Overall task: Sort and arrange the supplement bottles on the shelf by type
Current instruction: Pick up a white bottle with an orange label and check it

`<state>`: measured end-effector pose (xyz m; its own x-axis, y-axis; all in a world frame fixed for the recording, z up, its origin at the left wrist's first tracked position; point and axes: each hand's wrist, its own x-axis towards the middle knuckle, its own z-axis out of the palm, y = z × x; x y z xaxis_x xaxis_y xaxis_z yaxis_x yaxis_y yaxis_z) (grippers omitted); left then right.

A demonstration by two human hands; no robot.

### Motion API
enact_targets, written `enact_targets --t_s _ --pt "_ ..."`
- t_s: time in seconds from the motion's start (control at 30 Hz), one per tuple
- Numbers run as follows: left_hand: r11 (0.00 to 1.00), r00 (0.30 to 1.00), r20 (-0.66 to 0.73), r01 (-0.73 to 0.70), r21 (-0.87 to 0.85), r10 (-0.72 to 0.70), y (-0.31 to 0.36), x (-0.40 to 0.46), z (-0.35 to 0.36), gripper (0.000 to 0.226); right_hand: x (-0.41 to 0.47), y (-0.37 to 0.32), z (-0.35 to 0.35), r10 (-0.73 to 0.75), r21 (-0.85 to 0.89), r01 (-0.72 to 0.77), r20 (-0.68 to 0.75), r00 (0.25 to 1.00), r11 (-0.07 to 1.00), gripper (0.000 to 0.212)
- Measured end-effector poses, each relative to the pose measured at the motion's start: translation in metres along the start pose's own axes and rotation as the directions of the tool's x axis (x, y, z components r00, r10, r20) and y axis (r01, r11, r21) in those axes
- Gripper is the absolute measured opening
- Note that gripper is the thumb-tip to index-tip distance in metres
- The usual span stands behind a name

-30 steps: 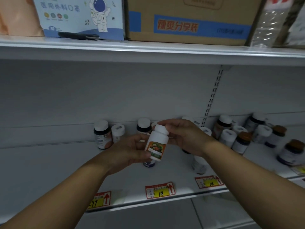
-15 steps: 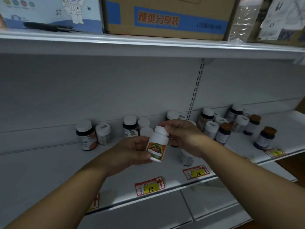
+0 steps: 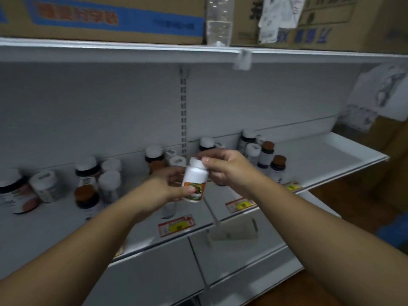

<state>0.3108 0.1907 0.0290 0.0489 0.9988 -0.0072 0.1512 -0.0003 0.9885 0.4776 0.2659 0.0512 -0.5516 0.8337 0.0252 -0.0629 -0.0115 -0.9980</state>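
Head cam: white bottle (image 3: 195,181) betw. both hands, L hand (image 3: 171,186) gripping body, R hand (image 3: 223,167) pinching cap.

1. Big brown cardboard box with a blue stripe and orange lettering (image 3: 106,18), upper left of the frame.
2. Clear plastic water bottle (image 3: 219,21) standing right beside it, top centre.
3. Another brown carton with blue print (image 3: 344,23), upper right, crumpled white paper (image 3: 280,14) hanging over its front.
4. Red-and-yellow price tags (image 3: 176,225) lower centre.
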Motion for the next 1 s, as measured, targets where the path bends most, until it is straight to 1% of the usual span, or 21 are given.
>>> enact_targets --t_s 0.07,0.13,0.23,0.3,0.4,0.5,0.6,0.67,0.73,0.77,0.8,0.83,0.9,1.0 --pt "1.0 1.0 -0.007 -0.005 0.02 0.006 0.006 0.017 0.032 0.033 -0.009 -0.003 -0.036 -0.017 -0.077 0.015 -0.025 1.0 0.997 0.014" --pt "1.0 1.0 -0.016 -0.008 0.019 0.008 0.01 0.034 0.059 0.035 -0.017 -0.004 -0.067 -0.04 -0.122 0.038 -0.012 0.999 0.992 0.011" --pt "1.0 1.0 -0.002 0.008 0.019 -0.008 0.014 0.055 0.089 0.04 -0.022 -0.003 -0.105 -0.068 -0.106 0.065 -0.026 0.997 0.992 0.012" --pt "1.0 1.0 0.021 0.015 0.027 -0.015 0.017 0.067 0.101 0.039 -0.019 -0.003 -0.123 -0.087 -0.082 0.083 -0.046 0.995 0.993 0.013" --pt "0.999 0.999 0.021 0.026 0.026 -0.027 0.016 0.081 0.107 0.033 -0.01 0.001 -0.139 -0.088 -0.09 0.083 -0.054 0.995 0.992 0.012" --pt "0.995 0.999 -0.003 0.036 0.088 -0.036 0.005 0.095 0.101 0.031 0.004 0.008 -0.142 -0.058 -0.133 0.056 -0.013 0.998 0.99 0.015" --pt "0.985 0.999 -0.012 0.055 0.163 -0.053 -0.012 0.108 0.09 0.034 0.021 0.02 -0.136 -0.035 -0.251 0.036 0.009 0.999 0.967 0.017" --pt "0.961 0.999 -0.041 0.045 0.272 -0.035 -0.024 0.113 0.082 0.033 0.032 0.026 -0.13 -0.047 -0.425 0.04 -0.007 0.999 0.904 0.018" --pt "0.923 0.999 -0.036 0.033 0.384 -0.021 -0.035 0.12 0.075 0.029 0.043 0.034 -0.126 -0.057 -0.649 0.059 0.024 0.998 0.759 0.025" --pt "0.906 1.0 -0.022 0.028 0.423 -0.021 -0.041 0.124 0.072 0.03 0.048 0.039 -0.124 -0.044 -0.727 0.062 0.044 0.998 0.683 0.028" --pt "0.887 1.0 -0.007 0.023 0.461 -0.023 -0.047 0.128 0.069 0.031 0.053 0.043 -0.123 -0.025 -0.774 0.058 0.055 0.998 0.63 0.031" --pt "0.871 1.0 0.007 0.021 0.491 -0.028 -0.054 0.132 0.066 0.033 0.058 0.048 -0.123 0.002 -0.797 0.043 0.056 0.998 0.602 0.032" --pt "0.863 0.999 0.025 0.016 0.505 -0.033 -0.066 0.137 0.065 0.038 0.064 0.056 -0.123 0.062 -0.812 0.008 0.055 0.997 0.583 0.032" --pt "0.857 0.999 0.034 -0.003 0.516 -0.016 -0.078 0.138 0.069 0.036 0.069 0.062 -0.125 0.113 -0.839 0.03 0.109 0.988 0.543 0.032"
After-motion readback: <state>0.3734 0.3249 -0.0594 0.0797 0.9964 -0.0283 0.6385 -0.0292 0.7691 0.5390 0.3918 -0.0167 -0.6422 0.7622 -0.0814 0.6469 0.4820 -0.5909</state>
